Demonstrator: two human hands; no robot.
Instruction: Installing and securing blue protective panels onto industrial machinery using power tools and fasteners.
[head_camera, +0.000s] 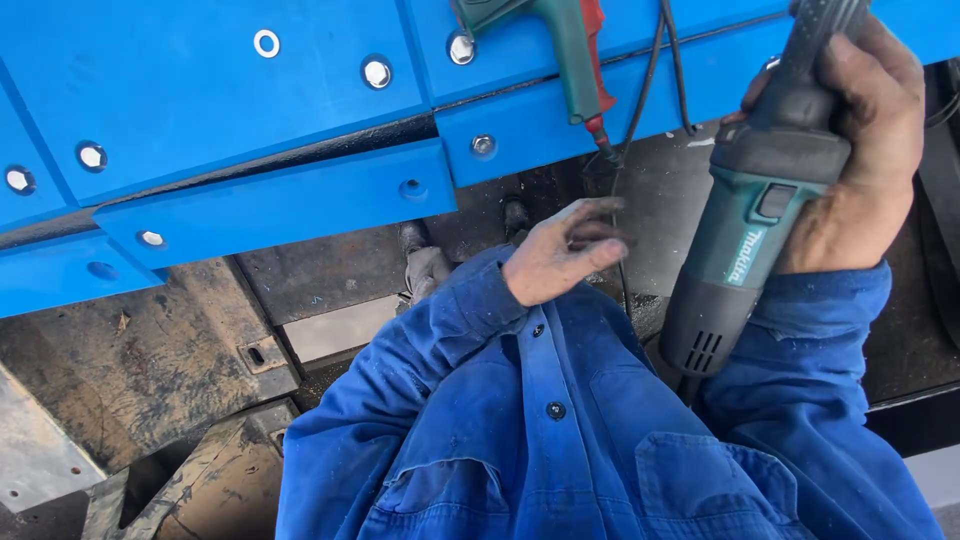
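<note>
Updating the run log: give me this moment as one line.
right hand: grips grinder | left hand: empty, by cord | drill: on blue panels

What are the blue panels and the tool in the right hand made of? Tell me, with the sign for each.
Flat blue panels: apparently smooth plastic sheet; even matte colour, clean-cut edges, recessed silvery metal bolts.
Teal and black straight power grinder, gripped by the right hand: moulded plastic housing, judging by vent slots and satin sheen.

Bright daylight, even on blue panels (250, 120); small glare on bolts (377, 72). Dark shadow under the panels, above left hand (560, 250). Sharp overall, slight wide-angle bend at edges.
</note>
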